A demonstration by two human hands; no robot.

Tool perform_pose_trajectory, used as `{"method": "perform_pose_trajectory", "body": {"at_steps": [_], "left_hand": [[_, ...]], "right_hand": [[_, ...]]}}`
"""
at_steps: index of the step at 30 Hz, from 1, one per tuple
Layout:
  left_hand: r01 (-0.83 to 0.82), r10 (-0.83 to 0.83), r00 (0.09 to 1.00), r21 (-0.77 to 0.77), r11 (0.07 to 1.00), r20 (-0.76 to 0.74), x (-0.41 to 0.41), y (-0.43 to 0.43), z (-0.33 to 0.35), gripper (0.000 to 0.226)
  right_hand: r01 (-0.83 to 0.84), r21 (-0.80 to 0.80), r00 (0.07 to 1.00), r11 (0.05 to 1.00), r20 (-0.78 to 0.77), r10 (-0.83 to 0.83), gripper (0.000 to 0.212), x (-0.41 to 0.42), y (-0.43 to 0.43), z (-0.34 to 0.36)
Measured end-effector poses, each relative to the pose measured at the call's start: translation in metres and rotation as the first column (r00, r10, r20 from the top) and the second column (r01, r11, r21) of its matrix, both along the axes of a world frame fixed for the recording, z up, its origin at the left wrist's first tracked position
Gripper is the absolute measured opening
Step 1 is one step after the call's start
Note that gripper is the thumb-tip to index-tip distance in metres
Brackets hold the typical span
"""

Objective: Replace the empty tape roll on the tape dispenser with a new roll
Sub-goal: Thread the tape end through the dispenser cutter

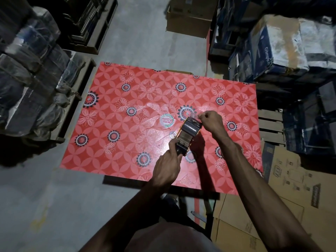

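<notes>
A hand-held tape dispenser [183,142] with a yellow-edged frame is held above the red flower-patterned table [127,142]. My left hand [168,165] grips its handle from below. A roll of clear tape [191,127] sits in the dispenser's far end. My right hand [211,121] is just beyond the roll, its fingertips pinched on the loose clear end of the tape [195,116], which is lifted off the roll. I see no separate empty roll.
A round white sticker [167,120] is on the table's middle. Wrapped bundles [27,79] are stacked at left, blue cartons [280,48] at right, brown cardboard boxes [283,197] at the near right and one box [189,22] beyond the table. Bare concrete floor [45,206] lies at left.
</notes>
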State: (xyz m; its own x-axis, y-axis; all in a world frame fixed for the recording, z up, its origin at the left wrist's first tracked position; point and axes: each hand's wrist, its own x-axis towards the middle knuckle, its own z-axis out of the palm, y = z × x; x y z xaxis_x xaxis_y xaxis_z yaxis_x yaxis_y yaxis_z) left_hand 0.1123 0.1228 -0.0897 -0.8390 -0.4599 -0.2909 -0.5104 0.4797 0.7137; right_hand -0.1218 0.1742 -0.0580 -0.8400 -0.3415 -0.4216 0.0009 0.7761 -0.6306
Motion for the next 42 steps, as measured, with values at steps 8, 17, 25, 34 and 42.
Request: {"method": "perform_pose_trajectory", "body": {"at_steps": [8,17,25,34,42], "left_hand": [[-0.005,0.006,0.999,-0.025,1.000,0.053,0.010,0.007,-0.012,0.070],[0.099,-0.098,0.993,-0.001,0.995,0.059,0.014,0.003,-0.017,0.084],[0.108,-0.099,0.990,-0.085,0.991,0.104,0.012,0.009,-0.010,0.074],[0.099,-0.085,0.993,-0.190,0.977,0.078,0.015,0.004,-0.008,0.080],[-0.019,0.018,0.998,-0.012,1.000,-0.064,0.004,-0.015,-0.007,0.078]], "right_hand": [[0.223,-0.110,0.891,0.969,0.427,-0.156,0.037,0.012,0.005,-0.009],[0.359,-0.118,0.789,0.926,0.568,-0.233,0.025,0.019,0.012,-0.030],[0.332,-0.116,0.810,0.936,0.544,-0.220,0.013,0.015,0.007,-0.036],[0.513,-0.200,0.730,0.835,0.613,-0.301,0.020,0.013,0.009,-0.029],[0.509,-0.259,0.799,0.821,0.496,-0.339,0.034,0.074,0.031,-0.040]]}}
